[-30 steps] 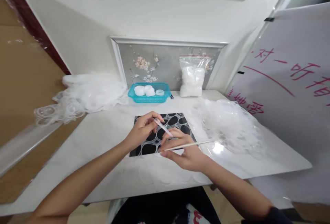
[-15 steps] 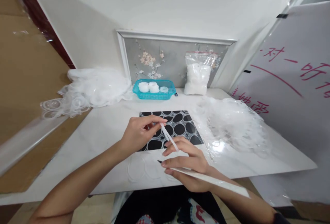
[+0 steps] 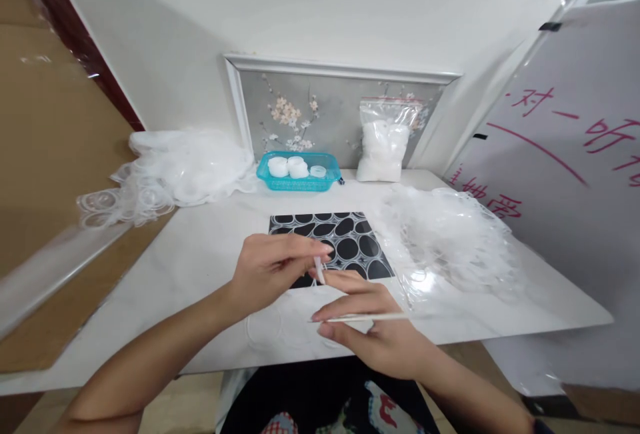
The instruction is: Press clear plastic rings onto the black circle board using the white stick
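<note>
My left hand [image 3: 270,269] pinches a small white plastic ring [image 3: 319,270] between thumb and fingertips, in front of a black sheet with pale ring patterns [image 3: 350,249]. The ring is seen nearly edge-on. Close below, my right hand [image 3: 383,337] grips a slim white-handled tool [image 3: 357,318] between thumb and fingers; its exact kind cannot be made out. A fingertip of my right hand reaches the ring's lower end. Faint clear rings [image 3: 263,331] lie on the white table [image 3: 215,241] beneath my hands.
At the back stands a blue basket [image 3: 299,185] holding several white rings. A filled zip bag [image 3: 383,147] leans by the wall. Heaps of clear rings lie in plastic at left [image 3: 195,167] and right [image 3: 450,241]. Cardboard [image 3: 55,154] borders the left side.
The ring has come down slightly and turned, looking shorter now. My right hand's fingertip has moved up against it. The tool has swung from a downward slant to nearly level.
</note>
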{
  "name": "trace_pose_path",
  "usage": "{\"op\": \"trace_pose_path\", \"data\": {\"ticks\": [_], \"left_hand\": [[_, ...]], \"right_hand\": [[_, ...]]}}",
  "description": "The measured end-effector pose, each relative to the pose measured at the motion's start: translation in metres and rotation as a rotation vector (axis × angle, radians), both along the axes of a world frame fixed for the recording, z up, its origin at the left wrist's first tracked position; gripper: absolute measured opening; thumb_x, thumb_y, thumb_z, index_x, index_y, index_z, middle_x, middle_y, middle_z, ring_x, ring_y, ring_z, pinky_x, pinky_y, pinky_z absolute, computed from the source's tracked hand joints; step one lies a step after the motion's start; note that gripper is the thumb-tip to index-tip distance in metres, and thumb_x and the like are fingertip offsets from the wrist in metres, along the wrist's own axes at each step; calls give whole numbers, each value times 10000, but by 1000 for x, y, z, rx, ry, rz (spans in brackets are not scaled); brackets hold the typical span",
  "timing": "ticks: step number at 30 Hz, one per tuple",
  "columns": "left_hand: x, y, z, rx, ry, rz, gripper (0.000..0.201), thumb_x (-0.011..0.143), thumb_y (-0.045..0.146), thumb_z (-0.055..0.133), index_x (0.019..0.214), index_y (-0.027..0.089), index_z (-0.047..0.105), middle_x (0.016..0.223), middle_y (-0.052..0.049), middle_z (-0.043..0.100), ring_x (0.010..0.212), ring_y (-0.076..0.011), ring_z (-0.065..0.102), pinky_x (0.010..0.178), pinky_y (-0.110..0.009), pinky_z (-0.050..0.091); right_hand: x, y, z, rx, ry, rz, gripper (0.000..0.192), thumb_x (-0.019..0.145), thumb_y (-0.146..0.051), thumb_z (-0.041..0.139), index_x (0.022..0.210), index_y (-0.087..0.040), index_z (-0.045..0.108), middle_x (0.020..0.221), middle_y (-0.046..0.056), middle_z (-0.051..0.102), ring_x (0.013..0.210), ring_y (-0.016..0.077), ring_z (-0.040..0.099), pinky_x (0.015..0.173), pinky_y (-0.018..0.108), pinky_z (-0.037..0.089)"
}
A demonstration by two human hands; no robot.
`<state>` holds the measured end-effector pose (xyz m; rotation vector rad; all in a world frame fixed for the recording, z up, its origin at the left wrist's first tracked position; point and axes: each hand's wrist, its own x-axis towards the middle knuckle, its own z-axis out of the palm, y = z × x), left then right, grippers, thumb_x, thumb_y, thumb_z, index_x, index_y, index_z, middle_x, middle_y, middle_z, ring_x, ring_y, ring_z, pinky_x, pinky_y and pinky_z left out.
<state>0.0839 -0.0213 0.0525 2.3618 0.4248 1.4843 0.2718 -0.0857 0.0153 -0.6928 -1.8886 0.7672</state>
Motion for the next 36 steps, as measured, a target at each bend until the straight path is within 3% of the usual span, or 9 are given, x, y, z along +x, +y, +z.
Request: {"op": "trace_pose_path", "data": {"ticks": [3, 9, 15, 21, 26, 30, 32, 34, 36], "left_hand": [[-3, -4, 5, 238, 81, -143, 190, 853, 105, 629, 1009, 195, 690, 854, -33, 756, 695, -124, 718, 598, -183, 572], [-13, -14, 18, 554, 364, -177, 127, 796, 137, 700, 913, 183, 718, 981, -34, 739, 542, -105, 652, 445, -227, 509], [-15, -19, 20, 600, 504, -123, 206, 832, 186, 656, 902, 369, 719, 970, 57, 740, 559, -102, 637, 449, -224, 482], [-15, -19, 20, 666, 504, -144, 143, 813, 169, 679, 881, 284, 728, 968, 21, 742, 588, -108, 662, 468, -216, 522], [-14, -16, 12, 518, 317, -116, 179, 836, 140, 648, 1004, 187, 686, 989, -52, 742, 640, -114, 683, 536, -215, 553], [-6, -13, 4, 332, 110, 32, 215, 851, 97, 620, 1033, 199, 671, 884, -13, 755, 691, -104, 701, 592, -184, 546], [-1, -9, 3, 173, 105, 151, 182, 854, 107, 622, 971, 227, 695, 837, 17, 753, 701, -101, 698, 601, -176, 533], [2, -4, 3, -76, 191, 236, 116, 832, 141, 647, 864, 221, 724, 770, 23, 742, 615, -87, 658, 528, -162, 482], [2, 2, 6, -435, 424, 151, 86, 797, 169, 665, 761, 203, 736, 670, 21, 711, 505, -69, 577, 436, -152, 398]], "right_hand": [[6, 5, 0, -234, 187, 185, 180, 765, -248, 755, 935, -307, 759, 1393, 7, 530, 1323, 245, 461, 1109, 475, 367], [16, 5, 10, -489, 743, 560, 64, 732, -398, 763, 770, -350, 743, 1411, -21, 512, 1384, 273, 363, 1122, 544, 274], [21, -3, 21, -675, 866, 665, 166, 742, -437, 729, 669, -294, 688, 1393, 5, 535, 1346, 295, 422, 1099, 551, 274], [22, -1, 19, -715, 857, 650, 256, 699, -475, 757, 601, -266, 646, 1383, -2, 543, 1322, 295, 453, 1093, 547, 289], [21, 3, 10, -576, 737, 551, 99, 723, -419, 763, 755, -327, 745, 1400, -20, 527, 1309, 275, 471, 1105, 519, 302], [17, -1, 5, -410, 278, 429, 277, 720, -196, 784, 963, -327, 756, 1296, 12, 618, 1318, 230, 466, 1162, 437, 246], [15, -4, 4, -381, 163, 440, 317, 711, -160, 787, 983, -321, 751, 1185, 21, 685, 1264, 221, 524, 1163, 423, 250], [14, -4, 2, -413, 254, 477, 259, 716, -213, 792, 950, -319, 759, 1197, 26, 679, 1201, 233, 574, 1127, 446, 313], [14, 0, 1, -476, 484, 498, 151, 740, -319, 775, 890, -328, 768, 1278, 22, 632, 1189, 252, 579, 1087, 490, 356]]}}
